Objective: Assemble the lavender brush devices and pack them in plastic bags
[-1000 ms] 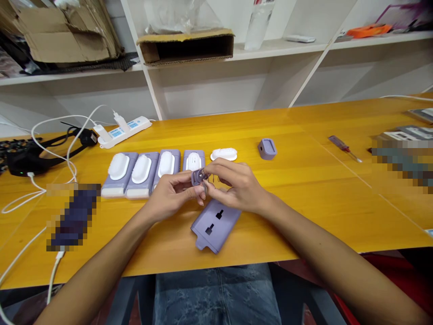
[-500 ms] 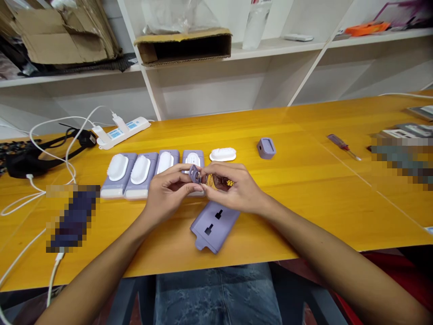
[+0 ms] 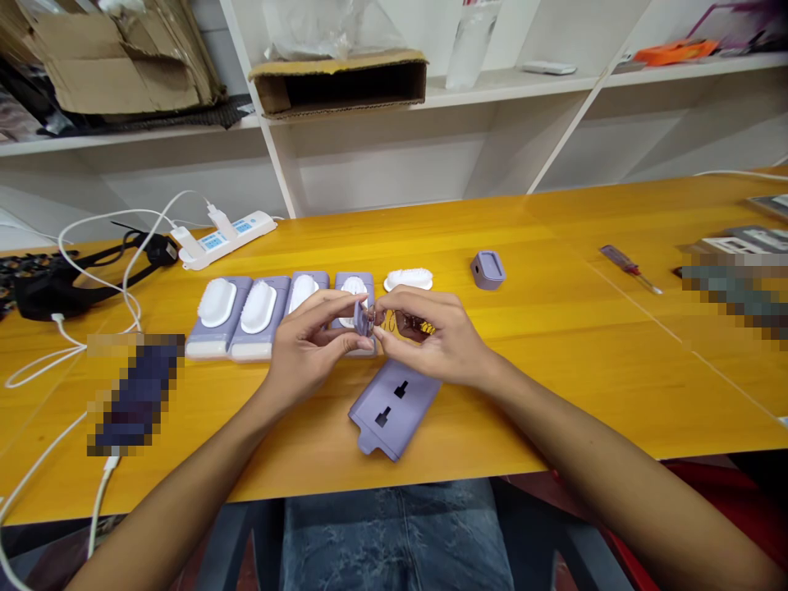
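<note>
1. Reference: clock centre on the small purple part (image 3: 360, 318); 12 o'clock points away from the person.
2. Position: part held up above the yellow table (image 3: 584, 328), between the two hands.
3. Left hand (image 3: 311, 341), at 9 o'clock: thumb and fingers clamped on the part.
4. Right hand (image 3: 437, 336), at 3 o'clock: thumb and forefinger drawn near together at the part's right face; thin wiry loops (image 3: 392, 322) show beside the fingers. Cannot tell whether it grips the loops, the part or both.
5. Purple casing (image 3: 399, 406), at 5 o'clock: flat on the table, two dark slots and a tab at its near end.
6. Four purple units (image 3: 280, 309), topped with white bristled pieces: row from 9 round to nearly 12; the right-hand two partly hidden by the left hand.
7. Loose white piece (image 3: 409, 279): between 1 and 2, bristles up.
8. Purple block (image 3: 488, 270): 2 o'clock.
9. Screwdriver (image 3: 629, 268): between 2 and 3, well apart.
</note>
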Action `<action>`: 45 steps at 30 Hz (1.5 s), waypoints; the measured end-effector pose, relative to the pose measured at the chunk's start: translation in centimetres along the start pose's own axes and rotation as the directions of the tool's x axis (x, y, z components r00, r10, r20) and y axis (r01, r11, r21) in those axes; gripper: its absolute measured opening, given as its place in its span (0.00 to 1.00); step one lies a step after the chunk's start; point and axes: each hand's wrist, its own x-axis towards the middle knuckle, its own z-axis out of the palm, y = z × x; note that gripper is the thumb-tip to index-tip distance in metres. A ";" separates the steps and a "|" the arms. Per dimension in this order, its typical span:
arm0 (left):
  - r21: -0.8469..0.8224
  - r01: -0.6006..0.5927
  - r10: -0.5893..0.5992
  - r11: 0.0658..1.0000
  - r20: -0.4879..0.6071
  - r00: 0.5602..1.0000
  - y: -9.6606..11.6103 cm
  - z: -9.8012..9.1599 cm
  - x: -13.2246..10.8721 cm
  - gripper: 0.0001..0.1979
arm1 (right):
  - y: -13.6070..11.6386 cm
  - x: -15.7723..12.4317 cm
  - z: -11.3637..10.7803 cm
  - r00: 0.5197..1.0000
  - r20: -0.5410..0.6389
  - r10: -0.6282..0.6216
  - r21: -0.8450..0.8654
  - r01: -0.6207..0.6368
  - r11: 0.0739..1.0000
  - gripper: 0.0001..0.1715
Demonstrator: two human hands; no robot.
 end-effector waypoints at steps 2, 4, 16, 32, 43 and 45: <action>-0.005 -0.026 0.026 1.000 0.010 1.000 0.0 0.0 0.0 0.21 | 0.0 0.0 0.1 1.000 0.000 -0.014 -0.007 0.014 1.000 0.08; -0.017 -0.043 0.043 0.999 0.012 0.999 0.0 0.0 0.1 0.22 | 0.0 -0.1 0.1 1.000 -0.002 -0.029 -0.012 0.029 1.000 0.09; 0.013 -0.045 0.044 0.999 0.016 0.999 -0.1 -0.2 -0.1 0.17 | 0.4 -0.2 0.2 0.981 0.024 -0.194 -0.180 0.195 0.964 0.10; 0.026 -0.040 0.040 0.999 0.000 0.999 -0.2 -0.2 -0.2 0.18 | 0.4 -0.3 0.1 0.966 0.076 -0.249 -0.311 0.260 0.914 0.09; 0.043 -0.069 0.067 0.997 0.053 0.996 -0.2 -0.2 -0.2 0.22 | 0.9 -0.4 0.1 0.970 0.087 -0.228 -0.270 0.243 0.932 0.10; 0.062 -0.080 0.074 0.995 0.083 0.994 0.0 -0.2 -0.2 0.25 | 0.9 -0.5 0.1 0.971 0.080 -0.224 -0.258 0.237 0.936 0.12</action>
